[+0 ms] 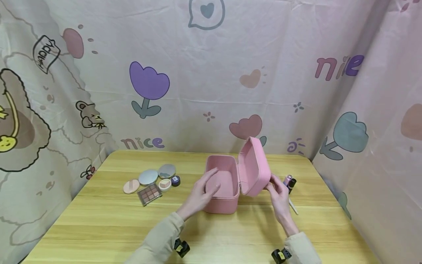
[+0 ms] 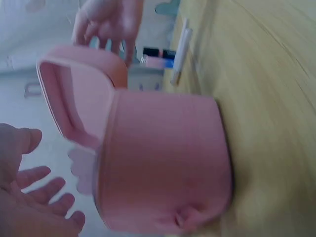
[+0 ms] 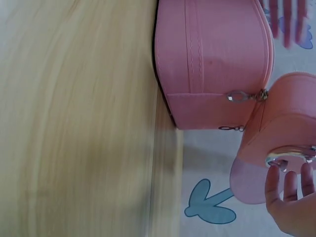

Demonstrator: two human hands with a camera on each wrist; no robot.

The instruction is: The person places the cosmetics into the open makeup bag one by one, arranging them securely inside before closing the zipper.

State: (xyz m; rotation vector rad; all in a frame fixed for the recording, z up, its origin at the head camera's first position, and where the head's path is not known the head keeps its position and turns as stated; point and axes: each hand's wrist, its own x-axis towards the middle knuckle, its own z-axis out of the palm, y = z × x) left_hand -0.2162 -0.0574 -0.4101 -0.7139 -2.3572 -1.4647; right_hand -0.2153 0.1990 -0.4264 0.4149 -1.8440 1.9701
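Observation:
A pink cosmetic case (image 1: 221,206) stands on the table with its lid (image 1: 265,172) swung up and tilted to the right. Over the case's mouth hovers my left hand (image 1: 202,190), fingers spread and holding nothing; the left wrist view shows this hand (image 2: 37,202) apart from the case wall. My right hand (image 1: 279,196) is at the outer face of the lid. In the right wrist view its fairly straight fingertips (image 3: 290,185) are by the lid's shiny handle (image 3: 286,152). Zipper pulls (image 3: 239,96) hang at the hinge side. The visible case floor is bare.
Left of the case lie a powder puff (image 1: 131,186), two round compacts (image 1: 148,177), an eyeshadow palette (image 1: 150,194), a small white pot (image 1: 165,184) and a dark jar (image 1: 176,180). Right of it are small tubes (image 1: 291,184) and a white pen-like stick (image 1: 293,206). Patterned curtains surround the table.

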